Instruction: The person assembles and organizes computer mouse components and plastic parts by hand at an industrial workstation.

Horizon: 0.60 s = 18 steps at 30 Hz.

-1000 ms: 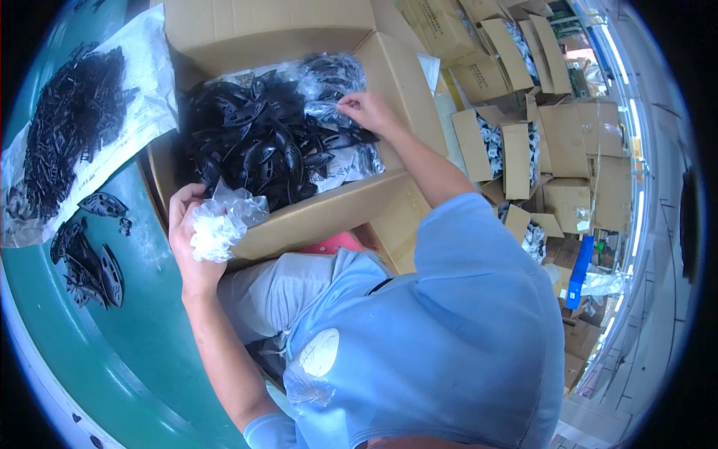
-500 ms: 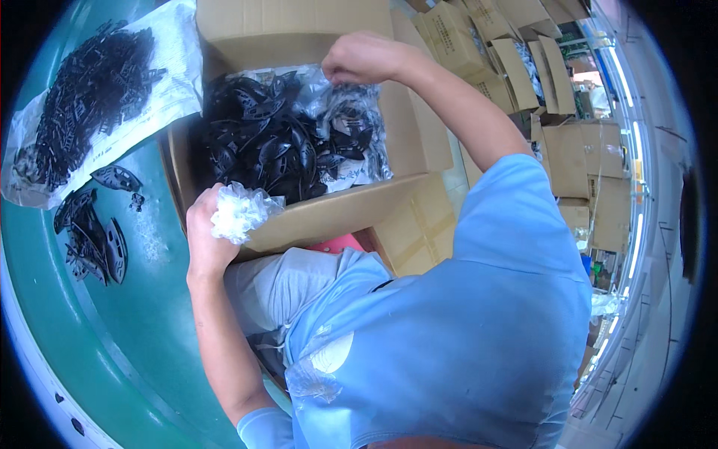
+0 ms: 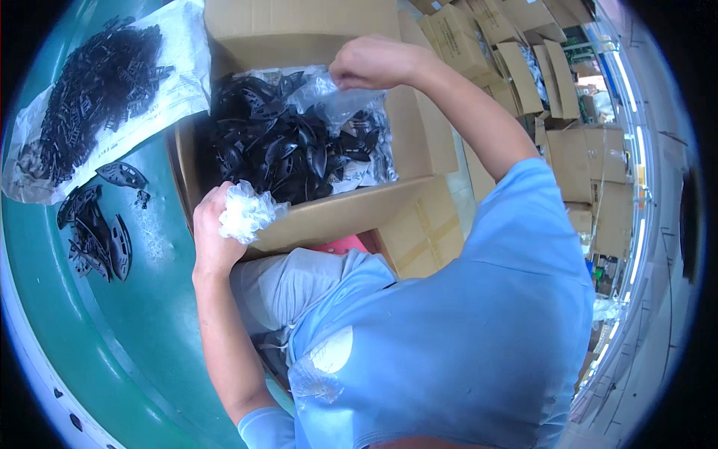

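My left hand (image 3: 215, 228) is closed on a crumpled bundle of clear plastic bags (image 3: 249, 213) at the near left corner of an open cardboard box (image 3: 359, 215). Over the far right part of that box, my right hand (image 3: 375, 63) pinches the edge of a clear plastic bag (image 3: 327, 97), which hangs down from the fingers. Whether this bag holds anything cannot be made out. Below it, many glossy black curved plastic parts (image 3: 280, 153) lie heaped in the box, with more clear plastic packaging (image 3: 383, 153) along the right side.
On the green table (image 3: 161, 322) at left, a white sack (image 3: 183, 86) bears a pile of small black plastic parts (image 3: 105, 97). Several curved black parts (image 3: 93, 232) lie loose nearby. Stacked cardboard boxes (image 3: 576, 161) stand to the right.
The plastic bag under my right hand has been drawn out and spread over the black parts. My left hand still holds its bundle; the whole view has shifted slightly.
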### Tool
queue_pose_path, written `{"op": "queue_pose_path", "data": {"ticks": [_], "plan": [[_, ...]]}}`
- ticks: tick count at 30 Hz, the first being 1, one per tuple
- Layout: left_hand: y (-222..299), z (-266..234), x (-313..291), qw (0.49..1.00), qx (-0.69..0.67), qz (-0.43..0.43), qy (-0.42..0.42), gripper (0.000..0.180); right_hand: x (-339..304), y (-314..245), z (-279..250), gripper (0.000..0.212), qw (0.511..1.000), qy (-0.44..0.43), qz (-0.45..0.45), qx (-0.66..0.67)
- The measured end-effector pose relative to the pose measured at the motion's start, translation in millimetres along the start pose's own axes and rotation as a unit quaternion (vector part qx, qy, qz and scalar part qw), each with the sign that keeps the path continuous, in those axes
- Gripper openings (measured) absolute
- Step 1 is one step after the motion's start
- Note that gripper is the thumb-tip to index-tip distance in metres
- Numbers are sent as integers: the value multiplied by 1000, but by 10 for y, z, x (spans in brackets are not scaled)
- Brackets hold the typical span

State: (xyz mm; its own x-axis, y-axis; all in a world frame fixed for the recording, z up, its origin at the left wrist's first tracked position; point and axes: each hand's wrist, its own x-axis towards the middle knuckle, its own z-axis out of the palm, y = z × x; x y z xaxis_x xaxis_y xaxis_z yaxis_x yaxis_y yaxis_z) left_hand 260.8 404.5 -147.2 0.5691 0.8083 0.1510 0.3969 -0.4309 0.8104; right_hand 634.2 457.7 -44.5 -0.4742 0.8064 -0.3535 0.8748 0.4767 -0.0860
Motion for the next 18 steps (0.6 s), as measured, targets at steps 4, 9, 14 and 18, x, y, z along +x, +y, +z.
{"op": "queue_pose_path", "data": {"ticks": [4,9,14,18], "plan": [[56,-8,25,1000,4,10,0,21,39,-124,-115,14,997,73,-32,20],[66,133,-20,999,-42,-16,-20,76,523,-1390,678,13,906,137,-276,290],[28,-3,5,998,59,22,-7,11,257,-1000,1017,18,849,170,14,500],[67,-47,53,995,75,58,-30,10,72,168,1841,40,791,321,426,299]]}}
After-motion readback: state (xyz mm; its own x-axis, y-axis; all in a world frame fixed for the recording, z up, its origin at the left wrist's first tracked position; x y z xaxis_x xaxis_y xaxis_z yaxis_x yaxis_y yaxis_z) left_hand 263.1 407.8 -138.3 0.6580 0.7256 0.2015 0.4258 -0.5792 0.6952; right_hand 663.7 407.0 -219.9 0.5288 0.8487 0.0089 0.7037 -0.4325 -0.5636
